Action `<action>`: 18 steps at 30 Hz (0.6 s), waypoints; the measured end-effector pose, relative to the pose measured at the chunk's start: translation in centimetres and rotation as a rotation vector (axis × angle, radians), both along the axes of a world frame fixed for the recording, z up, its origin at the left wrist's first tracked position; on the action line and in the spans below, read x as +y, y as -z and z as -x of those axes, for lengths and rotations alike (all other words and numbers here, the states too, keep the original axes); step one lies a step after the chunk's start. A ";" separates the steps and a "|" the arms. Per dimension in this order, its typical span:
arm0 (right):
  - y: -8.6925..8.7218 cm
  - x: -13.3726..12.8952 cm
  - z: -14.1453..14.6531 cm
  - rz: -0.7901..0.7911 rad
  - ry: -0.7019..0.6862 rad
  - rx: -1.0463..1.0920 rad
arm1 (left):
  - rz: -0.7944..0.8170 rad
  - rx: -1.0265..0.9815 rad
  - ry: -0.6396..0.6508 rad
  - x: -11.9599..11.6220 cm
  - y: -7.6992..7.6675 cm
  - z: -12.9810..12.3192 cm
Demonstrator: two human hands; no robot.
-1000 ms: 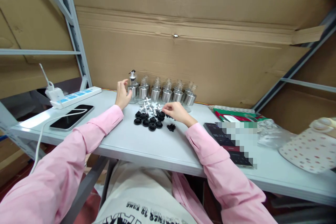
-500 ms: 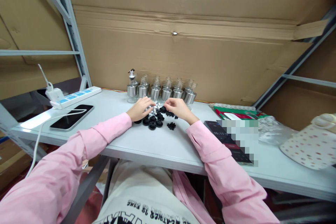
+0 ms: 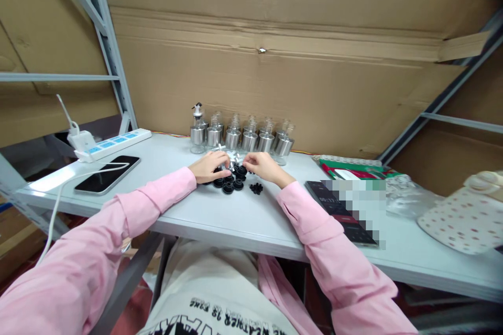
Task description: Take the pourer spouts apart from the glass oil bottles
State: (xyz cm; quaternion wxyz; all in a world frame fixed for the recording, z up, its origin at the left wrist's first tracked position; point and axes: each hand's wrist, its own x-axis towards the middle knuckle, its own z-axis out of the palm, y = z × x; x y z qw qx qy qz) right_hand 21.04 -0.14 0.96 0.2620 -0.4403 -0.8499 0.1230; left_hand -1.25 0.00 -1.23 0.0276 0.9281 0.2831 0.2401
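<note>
My left hand (image 3: 211, 167) rests over the left side of a pile of black ribbed caps (image 3: 228, 187), its curved fingers and thumb apart. Small clear and white plastic parts (image 3: 234, 157) lie just beyond the caps, partly covered by my fingers. On the right, the thumb and fingers of my right hand (image 3: 264, 167) pinch the edge of a black round cap (image 3: 241, 170); the contact is small and partly hidden. A cluster of small black pieces (image 3: 257, 188) lies below that hand. Behind the pile stand several glass bottles (image 3: 249, 140) with silver bands.
One bottle at the left end carries a white-and-black pump top (image 3: 197, 110). A phone (image 3: 108, 175) with a cable and a power strip (image 3: 118, 144) lie at left. Another phone (image 3: 334, 204), plastic bags (image 3: 411, 196) and a dotted pouch (image 3: 463, 217) are at right. Cardboard (image 3: 275, 84) backs the table.
My right hand has moved slightly left and down toward the cap pile, with the black cap at its fingertips. My left fingers and thumb have shifted a little over the pile.
</note>
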 end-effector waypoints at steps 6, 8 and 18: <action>0.4 0.3 0.0 -0.006 -0.027 -0.006 | -0.043 0.111 0.001 -0.1 -0.1 0.0; 0.5 0.3 0.0 -0.017 -0.021 -0.012 | -0.048 0.110 -0.013 0.0 0.0 0.0; 0.1 0.0 0.1 -0.003 -0.023 -0.038 | -0.106 0.019 0.039 0.4 0.1 0.0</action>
